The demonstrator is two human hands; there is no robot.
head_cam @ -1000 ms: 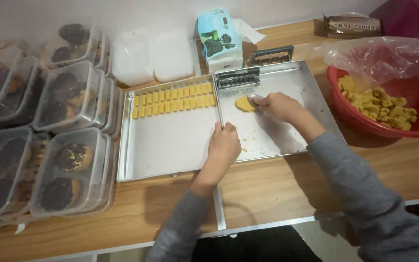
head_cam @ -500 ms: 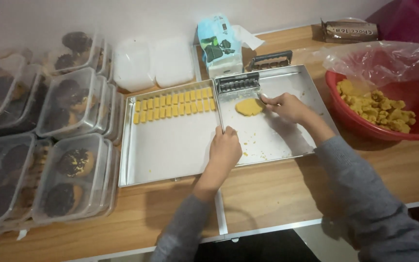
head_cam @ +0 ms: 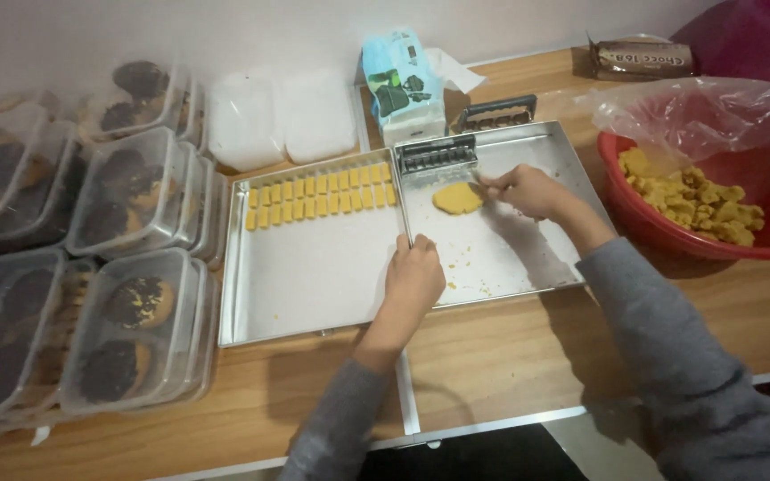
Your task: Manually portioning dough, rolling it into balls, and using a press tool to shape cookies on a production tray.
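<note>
I'm seeing the left hand (head_cam: 413, 278) gripping the right tray's (head_cam: 528, 267) edge while the right hand (head_cam: 528, 189) is pinching a thin tool beside the dough patty (head_cam: 457, 198); patty risks tearing if it's dragged.

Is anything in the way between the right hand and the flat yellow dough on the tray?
Nothing visible. The right hand is right beside the dough on the tray, fingertips at its edge. The metal cutter sits just behind the dough, not between them.
</note>
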